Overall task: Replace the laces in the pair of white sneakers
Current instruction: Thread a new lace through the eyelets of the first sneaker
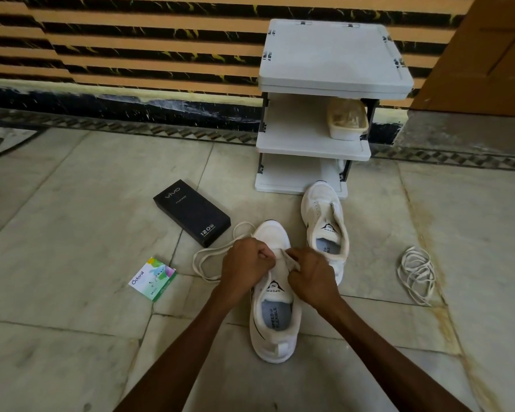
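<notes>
Nearest, a white sneaker (272, 346) is seen standing upright on the marble floor (72, 203), heel toward the camera, with a black logo on its tongue and print on a pale blue insole. Over its eyelet area, both hands are held closed. The left hand (246, 267) and the right hand (311, 278) each pinch a cream lace (208, 257) with curled fingers, and the middle of the upper is hidden beneath them. The slack of the lace is looped on the floor just left of this sneaker's toe.

Left of the sneaker, a small green and white Odonil packet (153, 278) is laid flat. Well to its right, a second cream lace (416, 275) is piled in loose coils. Just beyond it to the right, the other white sneaker (324, 221) is set, toe pointing away. Beyond it to the left, a black vivo box (192, 212) is placed askew. Farthest from the sneaker, a white shelf rack (312, 147) is stood against the striped wall, with a pale container (348, 121) on its middle shelf.
</notes>
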Available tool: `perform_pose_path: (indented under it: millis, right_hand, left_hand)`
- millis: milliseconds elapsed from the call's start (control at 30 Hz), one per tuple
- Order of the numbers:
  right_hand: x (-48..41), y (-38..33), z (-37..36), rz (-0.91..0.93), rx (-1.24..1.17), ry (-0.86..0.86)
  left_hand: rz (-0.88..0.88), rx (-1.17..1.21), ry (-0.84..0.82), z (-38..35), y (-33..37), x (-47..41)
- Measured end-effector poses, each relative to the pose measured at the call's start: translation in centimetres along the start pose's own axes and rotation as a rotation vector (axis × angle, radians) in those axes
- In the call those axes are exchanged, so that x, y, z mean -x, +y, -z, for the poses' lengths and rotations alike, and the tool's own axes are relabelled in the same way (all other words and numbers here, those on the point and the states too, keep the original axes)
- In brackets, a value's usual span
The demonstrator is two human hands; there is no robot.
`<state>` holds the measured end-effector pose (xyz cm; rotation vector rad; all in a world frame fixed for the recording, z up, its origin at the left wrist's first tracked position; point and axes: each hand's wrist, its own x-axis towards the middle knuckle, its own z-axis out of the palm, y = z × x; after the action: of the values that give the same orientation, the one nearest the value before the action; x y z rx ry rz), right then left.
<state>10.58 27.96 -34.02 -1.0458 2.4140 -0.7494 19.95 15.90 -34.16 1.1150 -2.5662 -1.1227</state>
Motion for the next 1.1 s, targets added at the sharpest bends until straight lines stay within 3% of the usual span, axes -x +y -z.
perform_pose_path:
  millis: [200,467,733,933,1100]
  right_hand:
    - [0.0,0.6,-0.2,-0.044,-0.161,0.002]
    - [-0.3,0.5,-0.3,-0.024,-0.115,-0.034]
    - [-0.7,0.5,-0.6,-0.026,-0.101,-0.067]
    - [-1.1,0.2,-0.6,-0.107,-0.110,-0.119]
    - [-0.8,-0.2,-0.6,-0.112,-0.125,-0.127]
  left_hand:
    - [0.008,-0.012,0.140,-1.1,0.2,0.4]
    - [0.064,-0.145,0.243,-1.9,1.2,0.5]
    - [0.079,0.274,0.131,-1.9,0.1,0.3]
    - [0.067,0.033,0.110,-2.1,0.9,-0.3]
    - [0.136,0.194,0.139,-2.3,1.0,0.3]
